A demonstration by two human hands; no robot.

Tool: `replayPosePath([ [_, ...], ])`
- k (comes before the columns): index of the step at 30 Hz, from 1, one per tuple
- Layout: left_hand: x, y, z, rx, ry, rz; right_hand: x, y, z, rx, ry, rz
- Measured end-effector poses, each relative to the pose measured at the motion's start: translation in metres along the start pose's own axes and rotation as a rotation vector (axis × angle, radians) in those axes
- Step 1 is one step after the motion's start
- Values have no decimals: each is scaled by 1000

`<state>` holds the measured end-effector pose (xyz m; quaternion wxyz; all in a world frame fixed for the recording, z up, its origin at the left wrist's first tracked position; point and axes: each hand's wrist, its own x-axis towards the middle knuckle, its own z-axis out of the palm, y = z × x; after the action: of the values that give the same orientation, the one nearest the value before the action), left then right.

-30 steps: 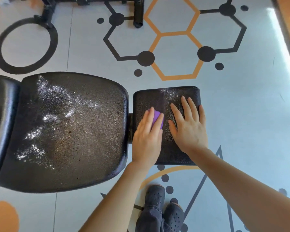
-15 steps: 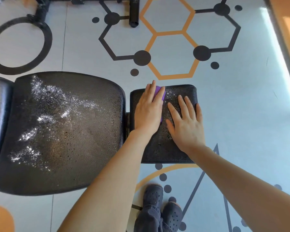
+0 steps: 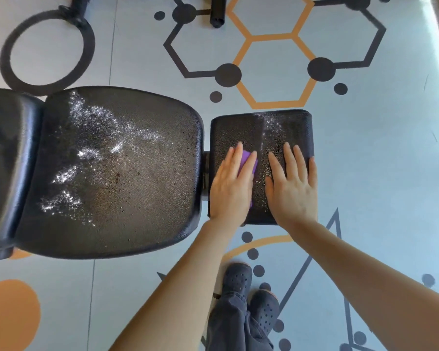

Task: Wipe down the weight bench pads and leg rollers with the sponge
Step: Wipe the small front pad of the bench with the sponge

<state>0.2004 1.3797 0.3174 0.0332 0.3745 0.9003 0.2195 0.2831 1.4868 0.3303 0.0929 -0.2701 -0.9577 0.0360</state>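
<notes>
A small black bench pad (image 3: 284, 125) lies at the middle right, wet with white foam in a stripe down its middle. My left hand (image 3: 232, 186) lies flat with straight fingers on a purple sponge (image 3: 247, 164), pressing it onto the near left part of this pad. Only a strip of the sponge shows between the fingers. Flat on the pad's right half rests my right hand (image 3: 293, 188), fingers spread and holding nothing. The large black seat pad (image 3: 122, 173) to the left carries foam and droplets. A third pad (image 3: 3, 160) adjoins it at the far left.
The floor (image 3: 378, 173) is pale grey with black and orange hexagon and circle markings. Black metal frame parts (image 3: 217, 11) stand at the top edge. My feet in dark perforated shoes (image 3: 251, 297) are below the small pad. Bright light falls along the right edge.
My left hand slid the sponge to the pad's far edge, then pulled it back toward me to the near left part. My right hand stayed flat on the pad.
</notes>
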Motion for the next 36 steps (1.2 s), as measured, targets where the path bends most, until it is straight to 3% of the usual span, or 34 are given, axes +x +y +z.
replayPosePath([
  [5, 13, -1, 1, 26, -10, -10, -1, 0, 0, 6, -36, 13],
  [14, -71, 16, -2, -6, -1, -67, -1, 1, 0, 14, -20, 7],
  [22, -24, 3, 3, -16, 51, -11, -1, 0, 0, 13, -10, 11],
  [28, 20, -7, 5, 4, 64, -83, -1, 0, 1, 18, 0, -1],
  [36, -59, -3, -1, -38, 57, -123, -2, 2, 2, 17, 15, -11],
])
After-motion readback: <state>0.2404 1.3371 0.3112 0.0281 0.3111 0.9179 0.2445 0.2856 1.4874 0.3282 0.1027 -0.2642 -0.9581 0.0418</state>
